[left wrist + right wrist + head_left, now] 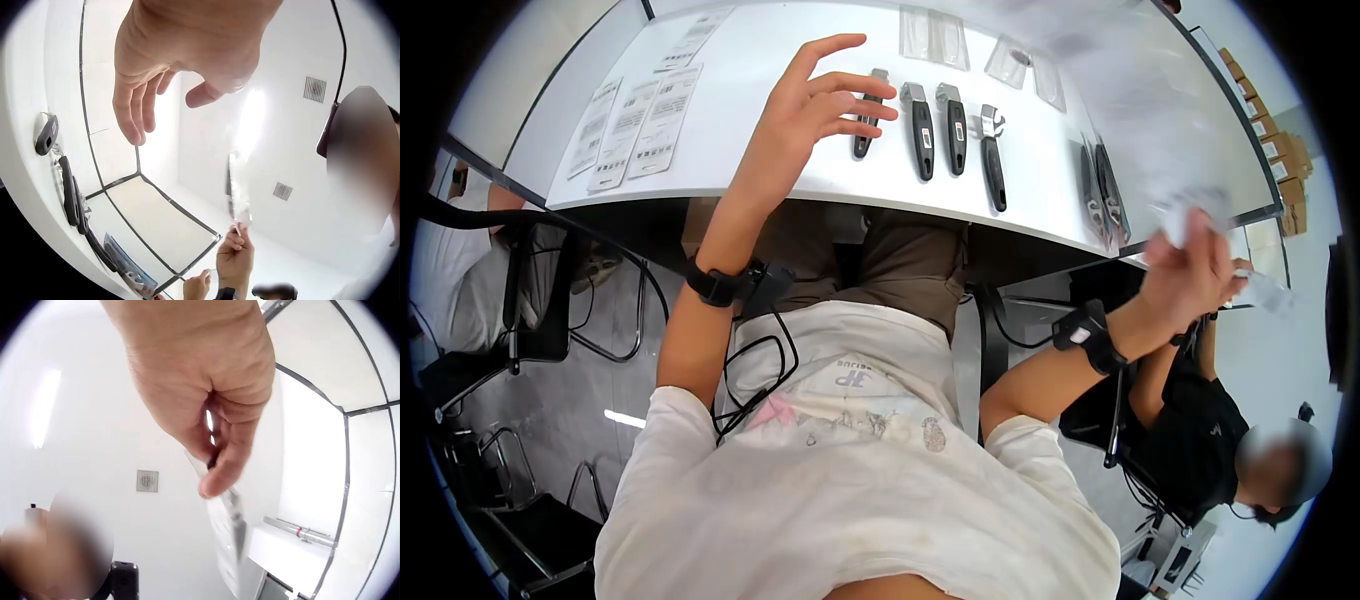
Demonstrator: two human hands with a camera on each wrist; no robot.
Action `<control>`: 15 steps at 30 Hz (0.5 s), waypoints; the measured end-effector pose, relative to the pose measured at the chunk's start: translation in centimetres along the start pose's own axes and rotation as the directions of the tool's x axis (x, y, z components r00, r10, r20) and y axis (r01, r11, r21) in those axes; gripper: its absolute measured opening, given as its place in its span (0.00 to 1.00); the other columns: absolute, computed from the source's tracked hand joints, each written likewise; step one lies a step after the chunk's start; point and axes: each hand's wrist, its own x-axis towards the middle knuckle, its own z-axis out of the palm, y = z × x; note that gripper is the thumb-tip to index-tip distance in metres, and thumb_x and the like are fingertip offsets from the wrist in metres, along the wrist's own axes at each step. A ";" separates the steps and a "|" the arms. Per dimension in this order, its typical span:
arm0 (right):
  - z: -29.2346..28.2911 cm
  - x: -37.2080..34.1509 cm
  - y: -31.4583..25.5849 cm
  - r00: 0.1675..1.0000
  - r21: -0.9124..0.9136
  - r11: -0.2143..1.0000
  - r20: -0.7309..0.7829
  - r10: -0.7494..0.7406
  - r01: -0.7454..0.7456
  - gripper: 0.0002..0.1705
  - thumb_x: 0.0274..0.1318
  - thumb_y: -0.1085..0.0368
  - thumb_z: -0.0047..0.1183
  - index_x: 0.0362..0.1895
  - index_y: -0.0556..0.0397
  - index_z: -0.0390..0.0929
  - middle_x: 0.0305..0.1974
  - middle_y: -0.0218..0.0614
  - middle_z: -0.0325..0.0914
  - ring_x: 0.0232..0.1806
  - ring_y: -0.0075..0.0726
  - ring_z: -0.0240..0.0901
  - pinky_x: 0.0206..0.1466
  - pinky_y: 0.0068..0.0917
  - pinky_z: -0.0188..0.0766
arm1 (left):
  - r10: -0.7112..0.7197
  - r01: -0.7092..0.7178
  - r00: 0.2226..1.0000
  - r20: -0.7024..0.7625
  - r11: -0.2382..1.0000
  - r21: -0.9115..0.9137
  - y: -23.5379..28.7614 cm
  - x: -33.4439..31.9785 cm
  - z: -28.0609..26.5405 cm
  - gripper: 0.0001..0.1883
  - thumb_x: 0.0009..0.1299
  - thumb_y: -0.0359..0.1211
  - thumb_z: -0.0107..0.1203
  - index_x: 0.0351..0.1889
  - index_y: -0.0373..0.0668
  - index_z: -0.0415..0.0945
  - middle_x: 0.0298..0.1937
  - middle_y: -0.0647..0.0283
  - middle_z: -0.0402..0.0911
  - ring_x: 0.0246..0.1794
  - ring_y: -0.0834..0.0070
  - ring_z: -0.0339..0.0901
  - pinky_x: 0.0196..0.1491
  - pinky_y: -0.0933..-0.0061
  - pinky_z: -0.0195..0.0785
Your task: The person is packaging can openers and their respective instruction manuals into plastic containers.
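My right hand [1195,265] is raised past the table's right side and pinches a clear plastic package [224,534] between thumb and fingers. The package is motion-blurred, and I cannot tell whether anything is inside it. Over the table, my left hand [805,110] hovers with its fingers spread and holds nothing. Below its fingertips lies a black-handled adjustable wrench [865,135], partly covered by them. To the right lie more such wrenches: one [923,135], another [956,130] and one with its jaw showing [994,165].
White printed cards [660,120] lie at the table's left. Clear plastic shells [932,38] are at the back. Dark-handled tools in clear packaging [1105,190] lie by the right edge. Another person [1200,430] sits to the right; a low partition [1250,140] borders the table.
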 end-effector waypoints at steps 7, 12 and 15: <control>-5.9 -0.8 -4.7 0.969 0.605 0.765 -0.229 -0.097 0.219 0.05 0.67 0.67 0.53 0.36 0.53 0.77 0.33 0.42 0.81 0.22 0.23 0.68 0.38 0.21 0.76 | -0.076 0.074 0.997 0.021 0.995 0.071 -0.5 -0.1 0.1 0.29 0.70 0.39 0.46 0.69 0.38 0.64 0.50 0.46 0.83 0.49 0.59 0.84 0.53 0.64 0.78; -7.0 -1.2 -2.6 0.945 0.200 0.933 -0.202 -0.258 0.298 0.11 0.68 0.68 0.48 0.42 0.67 0.74 0.42 0.48 0.80 0.39 0.29 0.76 0.48 0.22 0.75 | -0.125 0.121 0.991 0.048 0.990 0.078 -1.3 -0.1 0.6 0.26 0.72 0.37 0.46 0.68 0.39 0.65 0.48 0.49 0.83 0.46 0.63 0.85 0.50 0.67 0.78; -6.8 -1.0 0.3 0.889 -0.420 0.849 -0.179 -0.422 0.319 0.13 0.70 0.69 0.44 0.43 0.72 0.73 0.47 0.52 0.79 0.43 0.32 0.77 0.51 0.21 0.75 | -0.141 0.133 0.987 0.073 0.986 0.100 -1.4 -0.1 0.8 0.24 0.74 0.34 0.45 0.67 0.39 0.65 0.47 0.51 0.84 0.44 0.67 0.85 0.47 0.70 0.78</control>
